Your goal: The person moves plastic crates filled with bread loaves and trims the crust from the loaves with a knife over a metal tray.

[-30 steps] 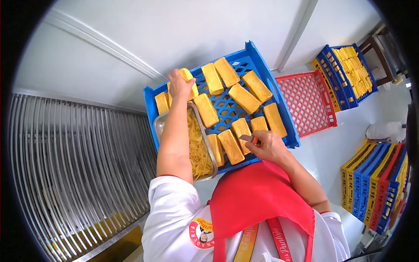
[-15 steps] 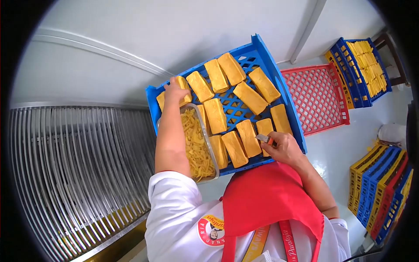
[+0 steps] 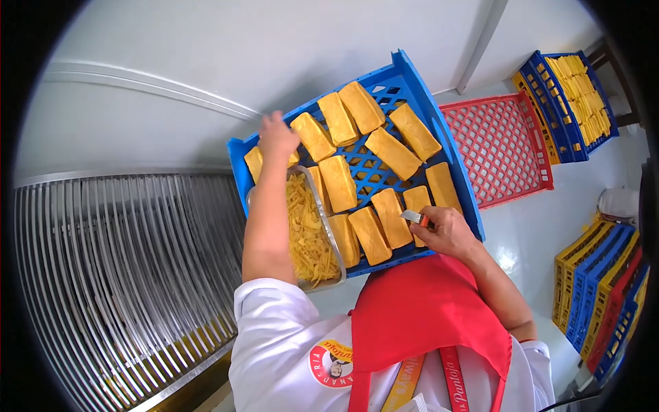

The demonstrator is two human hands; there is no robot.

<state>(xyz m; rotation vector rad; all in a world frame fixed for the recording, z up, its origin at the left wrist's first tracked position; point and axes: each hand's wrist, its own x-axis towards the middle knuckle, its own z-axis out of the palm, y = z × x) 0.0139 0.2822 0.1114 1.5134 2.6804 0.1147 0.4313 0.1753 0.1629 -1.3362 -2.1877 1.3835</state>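
My left hand (image 3: 278, 137) is at the far left corner of a blue crate (image 3: 439, 117), over a yellow rectangular block (image 3: 294, 158) that it partly hides. Its fingers look slightly apart and a little blurred; contact with the block is unclear. My right hand (image 3: 446, 230) is closed around a utility knife (image 3: 412, 216) with an orange handle, its blade pointing left over the near blocks. Several more loaf-like yellow blocks (image 3: 395, 152) lie in the crate. Beneath my left forearm, a clear tub (image 3: 338, 257) holds yellow strips and shavings (image 3: 309, 233).
A metal rack of close-set bars (image 3: 123, 275) stands at left, beside a pale wall (image 3: 171, 41). To the right are a red crate (image 3: 498, 147), blue crates of yellow slices (image 3: 576, 96) and a stack of coloured crates (image 3: 597, 295) on the floor.
My left hand has shifted slightly up and left over the corner block, which is now more covered. My right hand and the knife stay nearly in place.
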